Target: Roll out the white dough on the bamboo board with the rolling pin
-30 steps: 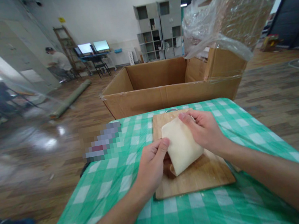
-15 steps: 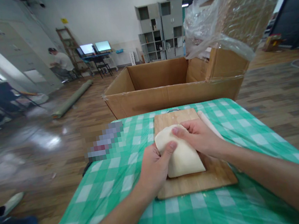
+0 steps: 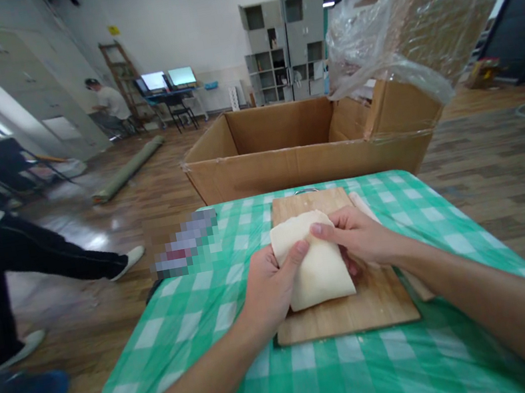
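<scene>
Between my left hand (image 3: 268, 282) and right hand (image 3: 362, 237), both pinching it, the dough (image 3: 320, 276) looks already flattened, but does not lie flat on the board (image 3: 381, 307) below.

Left hand (image 3: 268, 283) partly behind dough (image 3: 321, 275) (some fingertips)
</scene>
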### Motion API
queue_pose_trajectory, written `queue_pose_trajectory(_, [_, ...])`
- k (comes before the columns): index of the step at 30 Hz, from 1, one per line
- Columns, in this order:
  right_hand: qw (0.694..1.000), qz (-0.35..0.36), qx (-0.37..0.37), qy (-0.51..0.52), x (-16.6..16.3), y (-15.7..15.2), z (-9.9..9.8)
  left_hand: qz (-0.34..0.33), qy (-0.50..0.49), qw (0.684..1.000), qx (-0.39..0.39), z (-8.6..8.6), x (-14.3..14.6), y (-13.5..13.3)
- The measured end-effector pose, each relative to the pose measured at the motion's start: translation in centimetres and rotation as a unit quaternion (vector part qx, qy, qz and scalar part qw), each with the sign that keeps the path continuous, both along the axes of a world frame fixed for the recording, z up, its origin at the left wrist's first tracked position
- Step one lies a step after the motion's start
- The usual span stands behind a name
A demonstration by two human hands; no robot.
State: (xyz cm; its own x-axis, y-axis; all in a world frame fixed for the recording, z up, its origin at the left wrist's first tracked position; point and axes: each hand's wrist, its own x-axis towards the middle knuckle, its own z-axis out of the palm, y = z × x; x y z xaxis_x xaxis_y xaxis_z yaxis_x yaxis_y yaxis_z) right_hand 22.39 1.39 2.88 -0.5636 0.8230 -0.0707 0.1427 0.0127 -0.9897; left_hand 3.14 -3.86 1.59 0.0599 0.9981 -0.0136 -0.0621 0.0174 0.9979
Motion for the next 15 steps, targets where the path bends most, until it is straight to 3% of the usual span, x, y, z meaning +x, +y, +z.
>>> queue_pose_trajectory(4, [0.998, -0.046, 0.053, 0.001, 0.16, 0.07, 0.65, 0.008, -0.003, 1.000, -0.008, 0.07, -0.06, 0.09])
queue_pose_trajectory(10, [0.996, -0.077, 0.044, 0.014, -0.26, -0.10, 0.43, 0.006, -0.033, 0.999, -0.008, -0.31, 0.04, 0.08])
queue_pose_trajectory(15, [0.981, -0.141, 0.127, 0.049, -0.50, 0.10, 0.06, 0.025, 0.013, 1.000, 0.008, -0.48, -0.08, 0.10])
